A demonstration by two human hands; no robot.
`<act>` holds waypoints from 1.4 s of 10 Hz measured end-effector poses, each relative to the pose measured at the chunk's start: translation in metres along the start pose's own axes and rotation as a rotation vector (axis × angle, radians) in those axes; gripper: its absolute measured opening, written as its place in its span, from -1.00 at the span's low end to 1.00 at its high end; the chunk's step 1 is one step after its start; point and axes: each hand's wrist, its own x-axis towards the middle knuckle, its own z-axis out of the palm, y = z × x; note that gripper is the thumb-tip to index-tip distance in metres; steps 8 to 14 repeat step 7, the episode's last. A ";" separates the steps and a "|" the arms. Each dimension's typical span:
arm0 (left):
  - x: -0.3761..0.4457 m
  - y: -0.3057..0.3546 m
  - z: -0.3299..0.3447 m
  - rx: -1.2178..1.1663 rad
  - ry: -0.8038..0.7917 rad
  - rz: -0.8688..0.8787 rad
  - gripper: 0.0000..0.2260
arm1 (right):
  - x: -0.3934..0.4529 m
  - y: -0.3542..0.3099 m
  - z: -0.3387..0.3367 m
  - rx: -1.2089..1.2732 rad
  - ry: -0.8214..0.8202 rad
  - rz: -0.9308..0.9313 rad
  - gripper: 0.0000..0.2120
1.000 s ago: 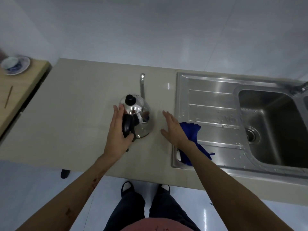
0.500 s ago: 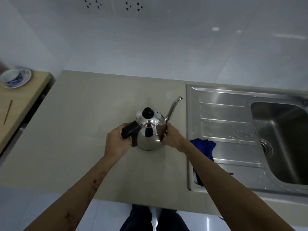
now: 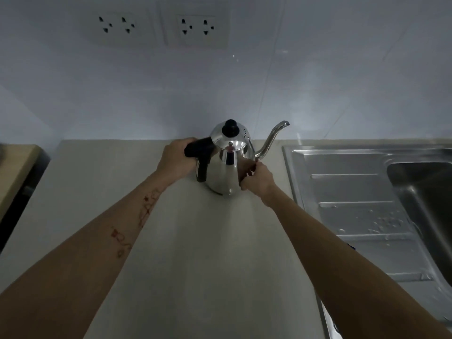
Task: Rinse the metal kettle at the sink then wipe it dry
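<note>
Left hand (image 3: 176,159) grips gooseneck kettle (image 3: 228,167) by black handle (image 3: 199,148); right hand (image 3: 256,176) cups kettle body, apparently lifted off tabletop (image 3: 195,253).

We see the kettle (image 3: 228,165) on the countertop (image 3: 195,253), between left hand (image 3: 177,159) and right hand (image 3: 256,177); the sink (image 3: 354,192) lies right, wall sockets (image 3: 197,28) behind.

I see the metal kettle (image 3: 228,165) upright, its polished bulbous body mirror-bright, with a black knob on the closed lid and a black handle pointing away from the sink (image 3: 367,192). Its thin gooseneck spout curves up toward the sink. The steel sink has droplets on its ribbed drainboard, nearest the kettle.
</note>
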 end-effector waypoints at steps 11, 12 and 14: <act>-0.004 0.001 0.034 0.243 0.160 -0.170 -0.26 | -0.023 0.015 -0.022 -0.519 -0.011 -0.153 -0.56; -0.004 0.001 0.034 0.243 0.160 -0.170 -0.26 | -0.023 0.015 -0.022 -0.519 -0.011 -0.153 -0.56; -0.004 0.001 0.034 0.243 0.160 -0.170 -0.26 | -0.023 0.015 -0.022 -0.519 -0.011 -0.153 -0.56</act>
